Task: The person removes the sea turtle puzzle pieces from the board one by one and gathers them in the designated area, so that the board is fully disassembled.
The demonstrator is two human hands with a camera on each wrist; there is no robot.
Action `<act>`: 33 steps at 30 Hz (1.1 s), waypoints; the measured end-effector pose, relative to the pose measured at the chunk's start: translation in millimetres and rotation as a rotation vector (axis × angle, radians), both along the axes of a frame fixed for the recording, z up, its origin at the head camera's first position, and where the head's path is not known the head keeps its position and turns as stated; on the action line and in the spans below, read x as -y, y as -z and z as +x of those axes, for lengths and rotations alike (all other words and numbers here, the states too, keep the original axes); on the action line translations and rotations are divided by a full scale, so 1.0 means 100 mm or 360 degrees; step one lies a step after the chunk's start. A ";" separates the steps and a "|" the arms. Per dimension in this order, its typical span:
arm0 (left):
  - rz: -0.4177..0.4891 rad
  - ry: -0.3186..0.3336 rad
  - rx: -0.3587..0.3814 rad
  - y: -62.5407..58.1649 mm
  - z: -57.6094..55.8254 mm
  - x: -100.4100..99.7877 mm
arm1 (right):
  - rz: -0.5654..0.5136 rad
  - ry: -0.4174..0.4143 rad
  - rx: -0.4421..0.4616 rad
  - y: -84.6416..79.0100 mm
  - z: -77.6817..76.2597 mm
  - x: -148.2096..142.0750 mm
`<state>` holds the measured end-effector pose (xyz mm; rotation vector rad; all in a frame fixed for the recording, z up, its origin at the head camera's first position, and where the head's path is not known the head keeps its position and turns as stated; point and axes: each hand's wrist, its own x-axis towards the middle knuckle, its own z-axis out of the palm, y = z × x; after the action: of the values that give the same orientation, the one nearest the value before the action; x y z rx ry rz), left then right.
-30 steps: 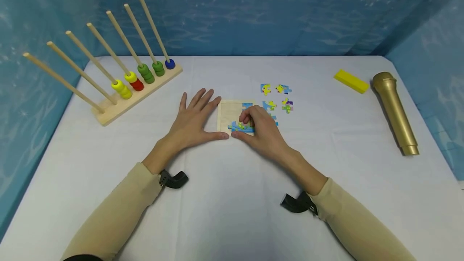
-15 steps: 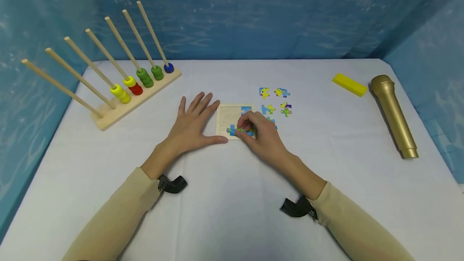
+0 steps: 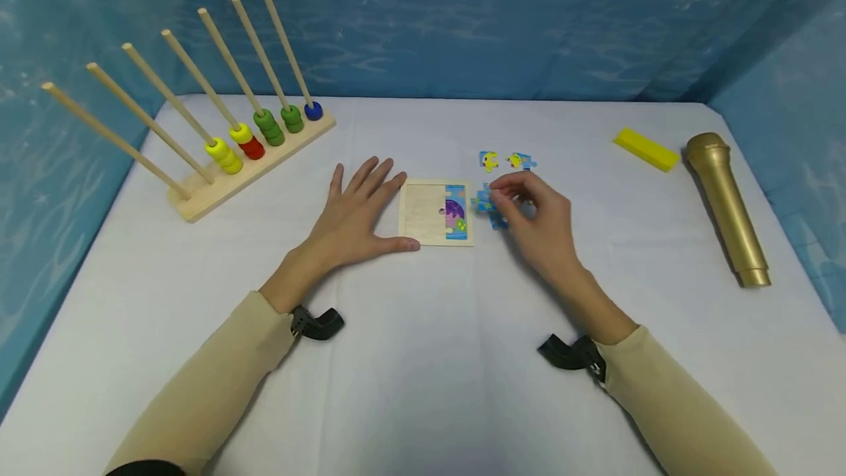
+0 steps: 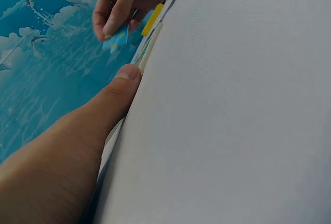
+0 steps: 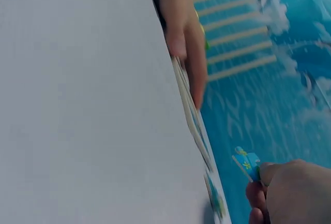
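A small wooden puzzle tray (image 3: pixel 421 215) lies mid-table, with joined pieces (image 3: pixel 456 213) of a purple and blue picture along its right side. My left hand (image 3: pixel 360 215) is spread flat at the tray's left, its thumb on the near edge and index finger by the upper left corner. Just right of the tray, my right hand (image 3: pixel 538 222) pinches a blue puzzle piece (image 3: pixel 482 200) between thumb and fingers. Both wrist views show this blue piece (image 4: pixel 116 39) raised off the table. Behind the tray's right side lie loose puzzle pieces (image 3: pixel 488 160); my right hand partly hides others.
At the back left stands a wooden bead abacus (image 3: pixel 254 167) with tall rods and coloured beads. A yellow block (image 3: pixel 646 150) and a gold microphone-shaped object (image 3: pixel 727 208) lie at the right. Blue cloth (image 3: pixel 463 20) hangs behind the white table.
My right hand has lifted the blue piece from the tray's lower part and carried it right, past the tray's edge. The left hand keeps its place at the tray.
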<state>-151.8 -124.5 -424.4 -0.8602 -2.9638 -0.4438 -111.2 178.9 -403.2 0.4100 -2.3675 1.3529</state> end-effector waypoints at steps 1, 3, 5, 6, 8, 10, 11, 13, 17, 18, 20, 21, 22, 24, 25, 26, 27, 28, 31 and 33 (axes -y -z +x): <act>0.0002 0.0001 -0.0003 0.00 -0.01 0.00 | -0.0017 0.0047 0.0005 -0.01 0.00 -0.08; 0.0006 0.0005 -0.0008 -0.01 -0.02 -0.01 | -0.0041 0.0134 0.0037 0.00 0.02 -0.23; 0.0006 0.0009 -0.0001 0.01 -0.01 -0.02 | -0.0024 0.0206 0.0077 0.10 0.05 -0.41; 0.0005 0.0009 0.0004 0.01 -0.01 -0.03 | 0.0006 0.0236 0.0098 0.13 0.07 -0.47; -0.0004 0.0006 0.0007 0.01 -0.01 -0.03 | 0.0069 0.0279 0.0143 0.15 0.11 -0.56; -0.0014 -0.0002 0.0012 0.01 -0.02 -0.03 | 0.0141 0.0299 0.0175 0.17 0.13 -0.61; -0.0019 -0.0005 0.0016 0.01 -0.02 -0.03 | 0.0173 0.0297 0.0186 0.17 0.13 -0.62; -0.0026 -0.0011 0.0025 0.00 -0.02 -0.02 | 0.0233 0.0285 0.0184 0.17 0.13 -0.62; -0.0023 -0.0007 0.0034 -0.01 -0.02 -0.01 | 0.0311 0.0277 0.0131 0.16 0.12 -0.60; -0.0021 -0.0006 0.0032 -0.02 -0.02 0.00 | 0.0321 0.0285 0.0120 0.16 0.12 -0.59; -0.0019 -0.0005 0.0028 -0.02 -0.02 -0.01 | 0.0333 0.0305 0.0106 0.17 0.12 -0.60; -0.0017 -0.0004 0.0027 -0.02 -0.02 -0.01 | 0.0332 0.0318 0.0106 0.17 0.12 -0.61; -0.0017 -0.0003 0.0027 -0.02 -0.02 -0.02 | 0.0327 0.0332 0.0106 0.17 0.12 -0.61; -0.0016 -0.0001 0.0024 -0.01 -0.02 -0.02 | 0.0311 0.0356 0.0103 0.17 0.12 -0.62; -0.0016 -0.0001 0.0024 -0.01 -0.02 -0.03 | 0.0292 0.0362 0.0097 0.17 0.12 -0.62; -0.0018 -0.0001 0.0023 -0.01 -0.03 -0.03 | 0.0272 0.0364 0.0088 0.17 0.12 -0.61; -0.0018 -0.0002 0.0024 -0.01 -0.03 -0.03 | 0.0251 0.0358 0.0075 0.17 0.12 -0.61; -0.0018 -0.0002 0.0024 -0.01 -0.03 -0.02 | 0.0226 0.0345 0.0057 0.17 0.12 -0.60; -0.0018 -0.0006 0.0025 -0.01 -0.03 -0.02 | 0.0143 0.0281 -0.0015 0.16 0.10 -0.55; -0.0007 -0.0006 0.0022 -0.02 -0.03 -0.01 | 0.0110 0.0235 -0.0053 0.16 0.09 -0.49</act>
<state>-154.4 -123.2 -422.8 -0.8553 -2.9797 -0.4449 -102.5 228.4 -418.9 0.2686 -2.3715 1.1922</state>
